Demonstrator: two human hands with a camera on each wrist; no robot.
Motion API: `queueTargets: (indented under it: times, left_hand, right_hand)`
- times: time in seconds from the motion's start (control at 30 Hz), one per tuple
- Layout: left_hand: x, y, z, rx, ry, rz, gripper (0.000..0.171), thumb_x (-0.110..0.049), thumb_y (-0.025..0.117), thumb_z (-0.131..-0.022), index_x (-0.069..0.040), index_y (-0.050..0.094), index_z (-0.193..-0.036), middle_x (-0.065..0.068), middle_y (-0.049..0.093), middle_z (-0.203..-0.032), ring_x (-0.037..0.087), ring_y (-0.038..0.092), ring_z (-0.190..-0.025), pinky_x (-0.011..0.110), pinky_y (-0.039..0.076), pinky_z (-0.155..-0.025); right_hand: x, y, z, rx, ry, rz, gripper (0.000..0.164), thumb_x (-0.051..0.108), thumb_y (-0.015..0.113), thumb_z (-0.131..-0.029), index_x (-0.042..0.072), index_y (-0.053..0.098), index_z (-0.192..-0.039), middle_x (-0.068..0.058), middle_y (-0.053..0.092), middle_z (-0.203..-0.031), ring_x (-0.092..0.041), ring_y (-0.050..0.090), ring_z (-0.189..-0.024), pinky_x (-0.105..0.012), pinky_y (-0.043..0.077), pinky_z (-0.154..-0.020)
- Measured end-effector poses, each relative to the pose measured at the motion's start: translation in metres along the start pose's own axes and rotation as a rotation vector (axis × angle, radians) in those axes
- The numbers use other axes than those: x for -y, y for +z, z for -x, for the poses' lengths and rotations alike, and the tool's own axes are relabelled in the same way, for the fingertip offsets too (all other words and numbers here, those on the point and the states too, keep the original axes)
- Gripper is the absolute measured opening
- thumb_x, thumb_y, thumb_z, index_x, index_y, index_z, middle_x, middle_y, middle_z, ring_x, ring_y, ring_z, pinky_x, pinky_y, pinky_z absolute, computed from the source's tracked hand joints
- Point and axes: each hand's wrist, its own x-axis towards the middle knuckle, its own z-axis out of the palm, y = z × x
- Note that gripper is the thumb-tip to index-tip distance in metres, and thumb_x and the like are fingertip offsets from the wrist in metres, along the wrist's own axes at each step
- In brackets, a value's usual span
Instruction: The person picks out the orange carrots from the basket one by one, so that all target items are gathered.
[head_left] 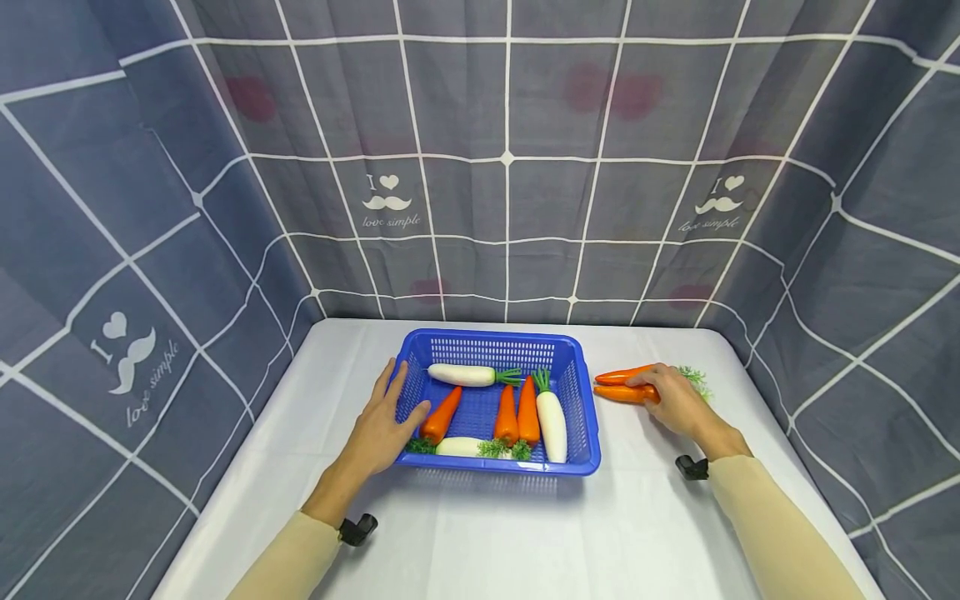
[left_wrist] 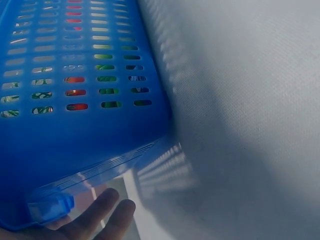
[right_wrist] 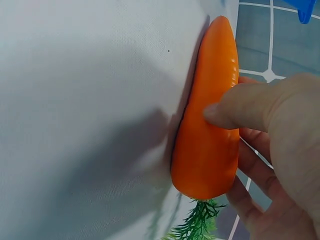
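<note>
My right hand [head_left: 678, 404] pinches an orange carrot [right_wrist: 210, 125] with a leafy green top; the thumb lies along its side and the fingers reach behind it. A second carrot [head_left: 618, 376] lies just beyond it on the table, to the right of the blue basket [head_left: 487, 469]. At the basket's left end, my left hand [head_left: 382, 429] rests by the rim with fingers spread and fairly straight. Inside the basket are three carrots [head_left: 442, 415] and three white radishes [head_left: 552, 425], one of them [head_left: 459, 447] partly covered by green tops along the near wall.
A white cloth covers the table [head_left: 480, 542]. Grey checked curtains [head_left: 465, 200] stand close around its back, left and right sides. The basket's perforated walls [left_wrist: 75, 125] rise from the cloth. A black wrist strap [head_left: 357, 530] sits on each forearm.
</note>
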Motion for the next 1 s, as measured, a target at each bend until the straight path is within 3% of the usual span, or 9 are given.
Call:
queueTargets:
  times: [0.27, 0.5, 1.0]
  left_hand:
    - [-0.001, 0.001, 0.0, 0.0, 0.0, 0.004, 0.095, -0.055, 0.062, -0.119, -0.021, 0.009, -0.19, 0.013, -0.002, -0.2, 0.055, 0.026, -0.179, 0.076, 0.031, -0.138]
    - [-0.001, 0.0, 0.001, -0.001, 0.006, 0.013, 0.094, -0.052, 0.063, -0.119, -0.019, 0.01, -0.19, 0.013, -0.001, -0.2, 0.055, 0.027, -0.178, 0.075, 0.03, -0.139]
    - [0.0, 0.0, 0.001, 0.01, -0.006, 0.0, 0.097, -0.063, 0.057, -0.118, -0.021, 0.008, -0.19, 0.012, -0.003, -0.2, 0.055, 0.025, -0.179, 0.076, 0.029, -0.139]
  right_hand:
    - [-0.001, -0.003, 0.005, -0.06, -0.027, 0.014, 0.039, -0.009, 0.084, -0.093, 0.003, 0.086, -0.129, -0.027, 0.078, -0.127, -0.05, 0.07, -0.117, -0.07, 0.057, -0.109]
    - [0.006, -0.009, 0.005, -0.04, -0.005, 0.027, 0.039, -0.001, 0.085, -0.096, 0.006, 0.086, -0.134, -0.024, 0.076, -0.125, -0.045, 0.069, -0.114, -0.066, 0.057, -0.105]
    - [0.049, -0.021, -0.004, -0.034, -0.012, -0.033, 0.039, 0.009, 0.084, -0.105, 0.01, 0.081, -0.144, -0.026, 0.072, -0.146, -0.053, 0.065, -0.138, -0.077, 0.053, -0.12]
